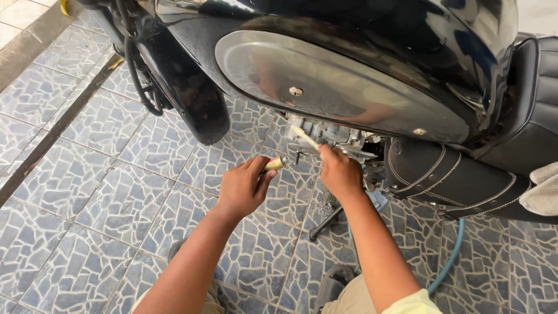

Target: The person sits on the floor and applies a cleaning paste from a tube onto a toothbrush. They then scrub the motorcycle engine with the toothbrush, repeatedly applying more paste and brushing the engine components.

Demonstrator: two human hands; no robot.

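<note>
My left hand [243, 187] is closed around a small tool with a yellow and metal tip [275, 164], held just below the motorcycle's engine [334, 136]. My right hand [340, 171] grips a pale stick-like handle [304, 138] that points up and left against the engine parts. Above both hands spreads the black fuel tank with its chrome side panel [325, 81]. What the stick's far end touches is hidden among the engine parts.
The black front mudguard [197, 99] stands at the left on a grey stone-pattern tiled floor [93, 192]. A black leather saddlebag [453, 180] and the seat are at the right, a grey cloth [543, 189] on it. A blue hose [450, 259] and the kickstand [325, 224] lie below.
</note>
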